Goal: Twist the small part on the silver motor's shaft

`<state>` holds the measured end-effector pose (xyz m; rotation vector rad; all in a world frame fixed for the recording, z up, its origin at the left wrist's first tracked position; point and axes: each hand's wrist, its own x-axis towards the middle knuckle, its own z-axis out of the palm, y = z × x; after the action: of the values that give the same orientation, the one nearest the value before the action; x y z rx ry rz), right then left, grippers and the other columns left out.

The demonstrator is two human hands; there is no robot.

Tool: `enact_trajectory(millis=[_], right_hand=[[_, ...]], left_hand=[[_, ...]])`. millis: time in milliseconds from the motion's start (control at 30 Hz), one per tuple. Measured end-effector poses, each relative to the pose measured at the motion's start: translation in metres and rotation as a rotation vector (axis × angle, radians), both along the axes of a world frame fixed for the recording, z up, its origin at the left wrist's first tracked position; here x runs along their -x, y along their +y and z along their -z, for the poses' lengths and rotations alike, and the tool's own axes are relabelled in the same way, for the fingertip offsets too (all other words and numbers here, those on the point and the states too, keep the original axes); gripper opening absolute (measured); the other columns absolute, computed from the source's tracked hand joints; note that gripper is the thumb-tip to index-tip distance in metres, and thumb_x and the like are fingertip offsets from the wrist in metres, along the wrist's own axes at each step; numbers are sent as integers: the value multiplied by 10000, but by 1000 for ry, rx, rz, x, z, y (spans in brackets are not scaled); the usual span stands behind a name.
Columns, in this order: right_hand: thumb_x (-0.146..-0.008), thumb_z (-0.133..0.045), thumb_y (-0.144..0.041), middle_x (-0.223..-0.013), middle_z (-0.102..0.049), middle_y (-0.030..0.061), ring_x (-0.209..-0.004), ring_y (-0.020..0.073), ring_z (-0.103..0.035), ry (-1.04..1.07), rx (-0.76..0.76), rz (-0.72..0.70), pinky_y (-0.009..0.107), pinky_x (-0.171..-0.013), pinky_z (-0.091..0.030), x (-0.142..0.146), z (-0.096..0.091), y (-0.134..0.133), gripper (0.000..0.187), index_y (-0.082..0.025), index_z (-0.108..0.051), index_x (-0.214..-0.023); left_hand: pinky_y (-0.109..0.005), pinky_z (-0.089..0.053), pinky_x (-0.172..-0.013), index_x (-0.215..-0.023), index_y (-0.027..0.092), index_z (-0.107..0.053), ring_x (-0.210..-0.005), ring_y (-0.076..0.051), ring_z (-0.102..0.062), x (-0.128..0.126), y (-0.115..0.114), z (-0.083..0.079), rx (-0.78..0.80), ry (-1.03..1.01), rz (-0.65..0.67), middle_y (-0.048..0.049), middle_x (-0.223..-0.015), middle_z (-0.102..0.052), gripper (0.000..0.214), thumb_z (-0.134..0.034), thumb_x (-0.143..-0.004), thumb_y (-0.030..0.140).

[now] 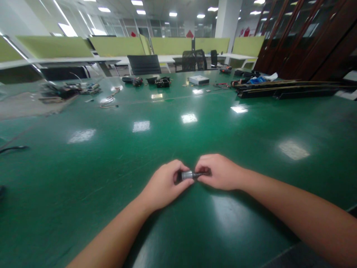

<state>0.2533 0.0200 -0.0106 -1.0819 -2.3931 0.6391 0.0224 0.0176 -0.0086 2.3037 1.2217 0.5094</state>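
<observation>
Your left hand (164,184) and right hand (219,173) meet low over the green table (178,130), fingertips pinched from both sides on one small metal cylinder (187,175). The hands are nearly touching, and only the cylinder shows in the gap between them. Its long axis lies level and runs from hand to hand, left to right across your view. The bright silver section sits at your left fingertips. The dark ribbed end (201,174) points toward your right hand and disappears under its fingers. Whether the cylinder rests on the table or is held clear of it cannot be told. Well beyond the hands lie a white box (199,80), a loop of wires (110,101) off to the left, and long black bars (287,91) off to the right.
</observation>
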Motion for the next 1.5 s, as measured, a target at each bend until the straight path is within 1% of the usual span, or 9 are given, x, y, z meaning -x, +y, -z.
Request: enact_trajectory(millis=[233,700,900,1067,1233,1500], right_hand=[[-796,-714,-166,-826,-653,2,-722,121,-576,-21,15,9,235,-668,-424,-3,2,1,114,-178,-703,-909],[-783,-711,-172,-824,-666,1,-706,114,-571,-77,46,25,231,-653,-418,-8,-3,2,107,-181,-711,-890],[-785,-715,-186,-817,-669,2,-709,119,-563,-103,46,10,238,-653,-412,-13,-5,4,99,-180,-712,-884],[-785,-721,-199,-802,-673,2,-706,120,-574,-116,77,2,237,-649,-416,-18,-7,7,77,-174,-711,-858],[-793,-717,-217,-807,-690,4,-719,123,-600,-126,118,-11,232,-653,-432,-22,-10,9,94,-177,-726,-878],[-776,-716,-231,-774,-689,10,-692,132,-604,-219,232,-12,234,-628,-435,-33,-15,16,110,-185,-737,-874]], left_hand=[[-272,-365,-598,-964,205,-673,-663,-163,-545,1,1,2,11,2,4,8,-762,-603,201,-671,-875,386],[-267,-374,-609,-983,207,-675,-673,-157,-551,2,1,5,6,-1,4,9,-777,-612,208,-686,-868,381],[-270,-371,-606,-982,216,-676,-669,-160,-547,1,1,7,3,-5,2,13,-768,-606,210,-684,-871,395],[-271,-376,-603,-981,219,-673,-662,-158,-553,2,1,7,8,0,4,14,-770,-610,213,-681,-876,404],[-276,-383,-611,-987,220,-672,-680,-167,-568,3,1,6,9,12,1,6,-787,-627,220,-683,-873,408],[-277,-392,-610,-996,223,-668,-678,-166,-570,7,1,8,9,18,-2,7,-795,-628,235,-681,-876,425]])
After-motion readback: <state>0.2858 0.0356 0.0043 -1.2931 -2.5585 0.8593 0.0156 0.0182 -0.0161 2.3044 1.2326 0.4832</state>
